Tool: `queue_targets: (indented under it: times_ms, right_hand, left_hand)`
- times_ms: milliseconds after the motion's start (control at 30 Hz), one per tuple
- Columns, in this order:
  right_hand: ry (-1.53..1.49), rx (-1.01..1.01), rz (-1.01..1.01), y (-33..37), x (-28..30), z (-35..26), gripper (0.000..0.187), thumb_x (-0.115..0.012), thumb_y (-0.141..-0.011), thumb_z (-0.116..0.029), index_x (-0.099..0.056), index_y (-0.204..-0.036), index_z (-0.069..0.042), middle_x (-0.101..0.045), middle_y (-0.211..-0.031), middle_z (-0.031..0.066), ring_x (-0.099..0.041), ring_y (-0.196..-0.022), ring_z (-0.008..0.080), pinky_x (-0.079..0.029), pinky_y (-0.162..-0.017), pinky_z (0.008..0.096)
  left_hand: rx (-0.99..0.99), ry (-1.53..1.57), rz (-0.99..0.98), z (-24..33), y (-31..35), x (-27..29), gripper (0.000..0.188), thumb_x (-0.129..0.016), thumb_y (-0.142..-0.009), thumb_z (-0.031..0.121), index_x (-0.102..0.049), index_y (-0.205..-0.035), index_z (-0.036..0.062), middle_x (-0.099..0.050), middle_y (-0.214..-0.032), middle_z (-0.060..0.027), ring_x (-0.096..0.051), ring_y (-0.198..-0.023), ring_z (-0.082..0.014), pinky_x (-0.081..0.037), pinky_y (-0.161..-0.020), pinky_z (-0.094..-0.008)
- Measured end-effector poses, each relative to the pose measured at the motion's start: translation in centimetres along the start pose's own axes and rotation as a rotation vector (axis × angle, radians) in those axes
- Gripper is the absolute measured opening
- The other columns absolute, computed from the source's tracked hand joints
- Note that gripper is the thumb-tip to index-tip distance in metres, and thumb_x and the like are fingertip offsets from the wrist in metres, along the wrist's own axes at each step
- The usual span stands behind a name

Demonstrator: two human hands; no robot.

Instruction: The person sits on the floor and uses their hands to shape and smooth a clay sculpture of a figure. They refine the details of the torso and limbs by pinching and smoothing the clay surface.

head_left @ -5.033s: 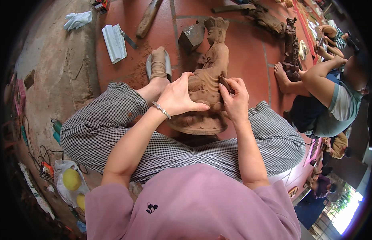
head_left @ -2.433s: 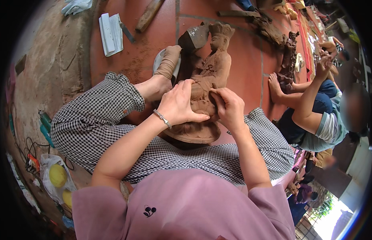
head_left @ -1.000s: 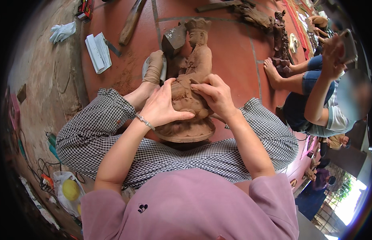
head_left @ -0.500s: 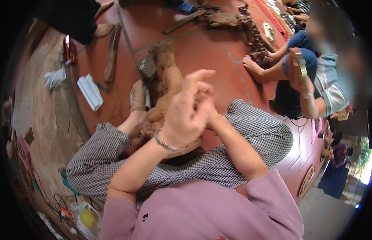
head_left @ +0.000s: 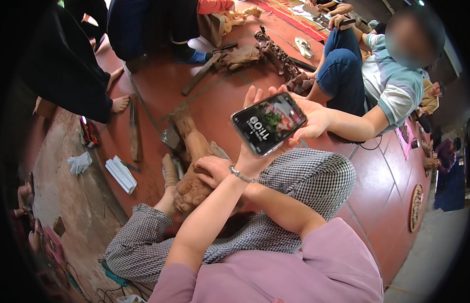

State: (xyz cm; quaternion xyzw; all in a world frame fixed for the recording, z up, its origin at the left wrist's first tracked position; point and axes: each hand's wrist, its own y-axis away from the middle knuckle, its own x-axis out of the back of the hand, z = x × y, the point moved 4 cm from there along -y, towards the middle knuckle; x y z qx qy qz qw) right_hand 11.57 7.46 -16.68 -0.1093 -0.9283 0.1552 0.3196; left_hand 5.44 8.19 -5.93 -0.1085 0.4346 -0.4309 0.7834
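Both my hands held the clay figure (head_left: 194, 166) before; now my left hand (head_left: 255, 151) rises open-fingered to a co-worker's phone (head_left: 269, 122), only my right hand (head_left: 212, 169) gripping, so shaping pauses.

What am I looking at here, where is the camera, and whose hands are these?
There is no machine here. The single picture comes from a fisheye camera worn on a person's head and looking down, which is why straight lines bend near the rim. The forearms coming up from the bottom are that person's own. They sit on a red tiled floor in checked trousers. Their right hand rests on a brown carved figure lying between their legs. Their left hand, with a bracelet at the wrist, reaches up behind a phone. Another seated person's hand touches the phone too, so I cannot tell who carries it. A white block and a wooden stick lie on the floor.
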Motion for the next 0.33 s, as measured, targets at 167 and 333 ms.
queue_targets:
  times_ms: [167, 333]
  right_hand:
    - [-0.024, -0.021, -0.013, 0.0, -1.2, 0.2, 0.037, -0.069, -0.092, -0.019, -0.060, -0.126, -0.009, -0.070, -0.116, 0.0154, -0.067, -0.109, 0.0353, -0.055, -0.092, 0.0431]
    - [-0.048, -0.135, -0.057, 0.3, -2.9, 2.1, 0.044, -0.072, -0.091, -0.024, -0.060, -0.130, -0.010, -0.068, -0.125, 0.0181, -0.066, -0.113, 0.0351, -0.053, -0.097, 0.0420]
  left_hand:
    - [0.107, -0.077, 0.028, 2.1, 1.2, 0.1, 0.110, -0.090, -0.076, 0.041, -0.024, -0.157, 0.0052, -0.037, -0.155, -0.0137, -0.040, -0.145, -0.0289, -0.039, -0.120, -0.0482]
    - [-0.032, 0.003, 0.041, 3.1, 1.6, 0.5, 0.111, -0.095, -0.071, 0.037, -0.028, -0.155, 0.0085, -0.037, -0.157, -0.0103, -0.039, -0.146, -0.0285, -0.037, -0.122, -0.0500]
